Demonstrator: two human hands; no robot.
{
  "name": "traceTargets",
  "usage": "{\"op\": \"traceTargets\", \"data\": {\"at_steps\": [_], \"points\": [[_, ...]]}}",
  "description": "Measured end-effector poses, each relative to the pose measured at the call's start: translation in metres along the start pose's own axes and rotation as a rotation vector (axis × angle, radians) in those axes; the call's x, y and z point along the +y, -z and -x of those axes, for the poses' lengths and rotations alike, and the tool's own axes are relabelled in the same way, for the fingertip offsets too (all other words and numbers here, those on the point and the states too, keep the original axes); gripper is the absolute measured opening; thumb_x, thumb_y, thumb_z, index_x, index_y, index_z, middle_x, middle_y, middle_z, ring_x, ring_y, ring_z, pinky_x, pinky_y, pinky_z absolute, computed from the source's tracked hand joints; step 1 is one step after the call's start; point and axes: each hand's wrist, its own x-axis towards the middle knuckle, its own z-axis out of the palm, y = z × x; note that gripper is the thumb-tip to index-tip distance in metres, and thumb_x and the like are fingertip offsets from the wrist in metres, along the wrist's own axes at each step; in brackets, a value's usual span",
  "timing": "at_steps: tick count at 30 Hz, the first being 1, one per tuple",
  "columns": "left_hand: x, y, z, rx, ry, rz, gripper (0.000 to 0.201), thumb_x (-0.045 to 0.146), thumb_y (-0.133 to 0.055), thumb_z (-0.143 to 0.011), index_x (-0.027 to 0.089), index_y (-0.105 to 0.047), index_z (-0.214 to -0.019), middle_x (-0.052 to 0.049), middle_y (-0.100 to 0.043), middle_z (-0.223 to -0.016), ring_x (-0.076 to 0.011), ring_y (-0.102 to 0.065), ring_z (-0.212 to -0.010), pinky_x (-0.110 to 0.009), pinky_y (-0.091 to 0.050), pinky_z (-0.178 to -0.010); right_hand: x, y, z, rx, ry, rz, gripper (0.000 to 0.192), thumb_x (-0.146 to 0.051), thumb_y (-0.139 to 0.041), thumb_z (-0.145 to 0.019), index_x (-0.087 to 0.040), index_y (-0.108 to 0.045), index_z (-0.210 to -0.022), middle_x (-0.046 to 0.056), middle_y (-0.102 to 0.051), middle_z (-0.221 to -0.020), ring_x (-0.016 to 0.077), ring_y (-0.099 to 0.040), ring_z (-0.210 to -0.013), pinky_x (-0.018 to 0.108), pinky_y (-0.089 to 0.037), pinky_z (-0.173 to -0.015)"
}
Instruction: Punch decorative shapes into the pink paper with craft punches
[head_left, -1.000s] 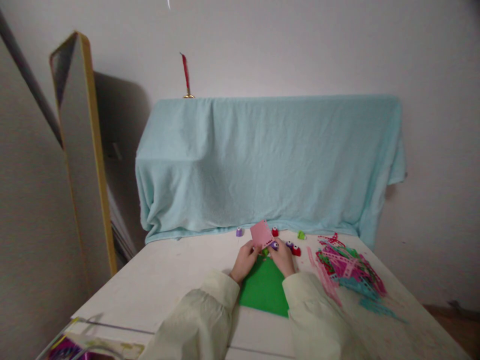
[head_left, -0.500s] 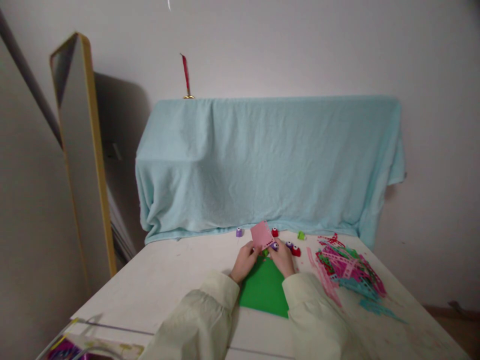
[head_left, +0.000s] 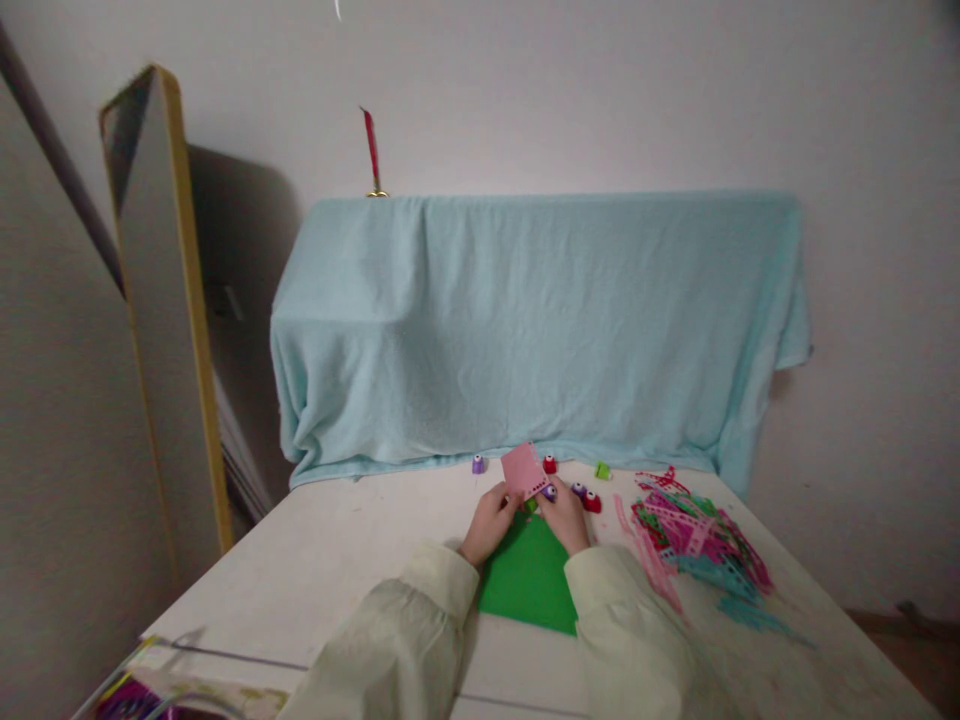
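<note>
A pink square of paper [head_left: 523, 468] with small holes punched along its right and lower edges is held up over the table. My left hand [head_left: 491, 522] pinches its lower left corner. At the lower right corner, the fingers of my right hand [head_left: 564, 518] are closed on the paper. A purple craft punch [head_left: 550, 493] shows right by those fingertips; whether they touch it, I cannot tell. Between the hands a small light-green piece [head_left: 531, 506] is partly hidden. Beneath my wrists lies a green sheet [head_left: 529, 580], partly covered by the right sleeve.
Small craft punches sit farther back: purple [head_left: 478, 465], red [head_left: 550, 464], green [head_left: 602, 470], with another red one [head_left: 592, 502] beside my right hand. Punched strips [head_left: 697, 540] pile up at the right of the white table [head_left: 322, 560]. A light-blue cloth [head_left: 540, 320] hangs behind.
</note>
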Motion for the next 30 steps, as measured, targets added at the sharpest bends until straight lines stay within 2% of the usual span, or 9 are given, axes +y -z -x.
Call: {"op": "traceTargets", "data": {"at_steps": [12, 30], "points": [[0.0014, -0.0006, 0.0011, 0.018, 0.008, -0.031, 0.041, 0.049, -0.039, -0.088, 0.014, -0.059, -0.081, -0.002, -0.060, -0.072, -0.0137, -0.051, -0.062, -0.024, -0.036, -0.059, 0.0026, -0.0021, -0.0015, -0.022, 0.003, 0.008, 0.023, -0.026, -0.052, -0.078, -0.019, -0.061, -0.098, 0.005, -0.067, -0.087, 0.0185, -0.064, -0.073, 0.023, -0.044, -0.062], [0.0020, 0.0000, 0.0013, 0.003, 0.004, -0.009, 0.041, 0.049, -0.039, -0.088, 0.015, -0.061, -0.083, -0.004, -0.061, -0.077, -0.0150, -0.051, -0.065, -0.024, -0.037, -0.061, -0.0066, 0.0037, 0.0015, -0.006, -0.013, 0.019, 0.023, -0.026, -0.053, -0.076, -0.019, -0.063, -0.095, 0.005, -0.068, -0.082, 0.0191, -0.063, -0.071, 0.024, -0.043, -0.062]]}}
